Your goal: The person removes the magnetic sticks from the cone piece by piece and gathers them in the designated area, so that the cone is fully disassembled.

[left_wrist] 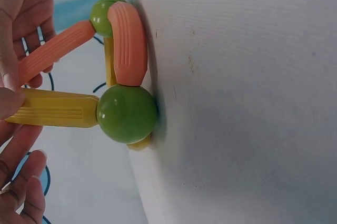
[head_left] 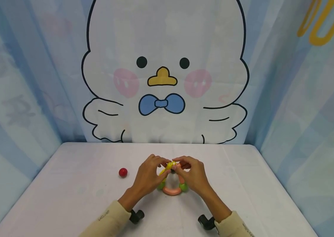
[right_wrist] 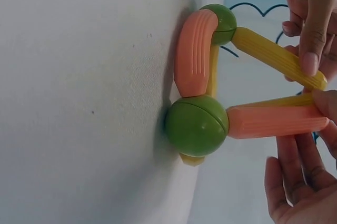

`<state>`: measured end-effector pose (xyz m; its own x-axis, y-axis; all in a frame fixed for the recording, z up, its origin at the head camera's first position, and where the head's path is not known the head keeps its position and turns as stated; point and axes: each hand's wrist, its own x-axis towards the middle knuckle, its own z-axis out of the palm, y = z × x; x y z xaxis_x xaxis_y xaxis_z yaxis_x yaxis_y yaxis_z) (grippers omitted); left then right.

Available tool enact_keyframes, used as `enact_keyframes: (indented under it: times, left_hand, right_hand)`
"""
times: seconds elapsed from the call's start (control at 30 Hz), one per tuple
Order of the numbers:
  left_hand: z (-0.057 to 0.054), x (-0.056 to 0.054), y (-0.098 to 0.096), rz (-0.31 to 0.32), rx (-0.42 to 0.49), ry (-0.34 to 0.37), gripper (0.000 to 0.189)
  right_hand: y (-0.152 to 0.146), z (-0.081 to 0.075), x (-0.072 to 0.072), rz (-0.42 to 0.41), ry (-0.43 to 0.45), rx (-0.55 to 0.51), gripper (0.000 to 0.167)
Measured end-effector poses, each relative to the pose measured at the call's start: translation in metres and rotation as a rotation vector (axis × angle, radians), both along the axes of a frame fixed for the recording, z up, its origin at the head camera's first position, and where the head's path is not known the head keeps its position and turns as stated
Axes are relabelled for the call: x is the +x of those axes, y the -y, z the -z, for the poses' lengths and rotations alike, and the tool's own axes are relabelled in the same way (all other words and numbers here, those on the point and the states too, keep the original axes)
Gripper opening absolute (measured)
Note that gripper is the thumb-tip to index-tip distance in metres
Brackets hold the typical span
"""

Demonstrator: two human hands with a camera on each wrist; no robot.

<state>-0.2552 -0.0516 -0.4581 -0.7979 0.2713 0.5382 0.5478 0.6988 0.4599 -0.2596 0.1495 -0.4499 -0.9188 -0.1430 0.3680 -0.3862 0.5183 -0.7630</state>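
A frame of magnetic sticks and balls stands on the table between my hands. Its near side is a curved orange stick that joins two green balls. My left hand pinches the upper end of a leaning yellow stick, which rises from the left green ball. Opposite it, my right hand pinches an orange stick rising from the right green ball. The two stick tops come close together; fingers hide whether they touch. Behind them, another yellow stick slants up, partly hidden.
A red ball lies on the white table to the left of my left hand. Behind the table's far edge hangs a curtain with a cartoon bird. Black wrist mounts sit under both wrists.
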Motion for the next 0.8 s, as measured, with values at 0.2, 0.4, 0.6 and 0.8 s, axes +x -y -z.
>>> enact_keyframes:
  times: [0.2,0.4,0.6,0.8]
  left_hand:
    - [-0.001,0.002,0.005,0.009,0.023,0.015,0.029]
    - [-0.003,0.004,0.012,-0.02,0.046,0.042,0.024]
    - [-0.003,0.006,0.02,-0.041,0.082,0.053,0.02]
    - [-0.004,0.011,0.03,-0.059,0.106,0.051,0.021]
  right_hand:
    - [0.002,-0.001,0.0,0.006,-0.011,-0.007,0.02]
    - [0.003,-0.002,0.0,0.014,0.001,-0.007,0.019]
    - [0.002,-0.002,0.0,0.015,0.0,-0.002,0.021]
    - [0.001,-0.002,0.0,0.019,0.002,0.002,0.02]
